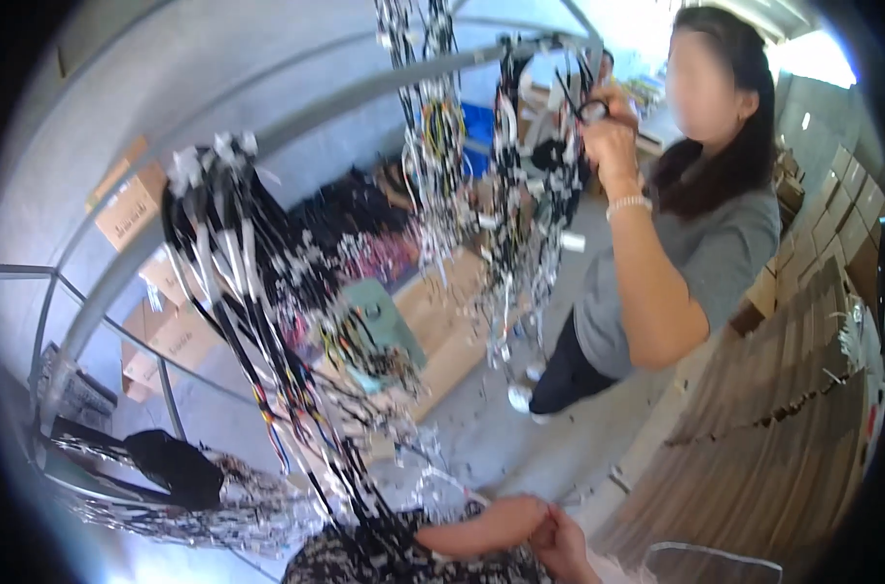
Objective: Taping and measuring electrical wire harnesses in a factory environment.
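Black wire bundles with white tags (238, 292) are hung from a grey metal rail (296, 112) on the left side, trailing down toward the bottom edge where the person's own hands are met. Both are bunched together low in the picture: the left hand (491, 526) is laid across with fingers curled, and the right hand (564, 545) is pressed right against it. Whether a wire is actually pinched between them can't be made out, too blurry and cropped. Further along the same rail, more tagged wire bundles (520, 195) are being handled by a co-worker in a grey shirt, whose raised hand (608, 127) is closed around them. Brown cardboard boxes (155, 331) are stacked on the floor behind, and corrugated cardboard sheets (783, 419) are seen on the right.
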`<action>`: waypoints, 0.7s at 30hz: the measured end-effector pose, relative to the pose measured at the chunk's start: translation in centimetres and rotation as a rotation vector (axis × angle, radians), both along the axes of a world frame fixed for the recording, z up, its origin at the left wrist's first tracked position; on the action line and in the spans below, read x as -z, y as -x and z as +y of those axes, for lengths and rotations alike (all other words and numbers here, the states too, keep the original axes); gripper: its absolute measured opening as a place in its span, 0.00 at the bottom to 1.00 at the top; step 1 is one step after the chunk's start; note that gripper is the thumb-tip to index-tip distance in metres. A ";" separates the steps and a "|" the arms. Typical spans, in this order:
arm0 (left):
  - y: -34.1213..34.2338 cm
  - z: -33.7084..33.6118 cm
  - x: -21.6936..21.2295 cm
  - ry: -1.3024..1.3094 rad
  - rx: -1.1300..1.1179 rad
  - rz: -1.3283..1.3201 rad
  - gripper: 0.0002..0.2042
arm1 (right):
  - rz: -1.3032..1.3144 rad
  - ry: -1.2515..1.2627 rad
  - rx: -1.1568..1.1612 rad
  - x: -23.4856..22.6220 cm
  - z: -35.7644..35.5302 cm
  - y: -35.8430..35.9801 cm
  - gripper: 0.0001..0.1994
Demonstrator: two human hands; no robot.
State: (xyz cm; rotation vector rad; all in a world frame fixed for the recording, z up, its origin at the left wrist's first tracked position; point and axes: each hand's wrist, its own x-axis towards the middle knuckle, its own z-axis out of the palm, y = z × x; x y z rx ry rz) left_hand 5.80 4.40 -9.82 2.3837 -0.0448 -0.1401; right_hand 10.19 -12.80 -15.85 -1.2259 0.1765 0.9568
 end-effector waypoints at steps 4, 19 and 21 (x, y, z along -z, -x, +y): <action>-0.2 0.6 1.1 -0.027 0.016 -0.017 0.08 | 0.255 0.017 0.064 -3.5 1.9 -2.0 0.14; 0.6 -0.1 0.5 0.050 0.251 -0.262 0.04 | -0.870 0.643 -0.564 -12.2 -0.6 -6.5 0.09; 0.6 0.0 -0.5 0.091 0.285 -0.280 0.04 | -0.675 0.504 -0.765 -12.6 -1.3 -7.9 0.09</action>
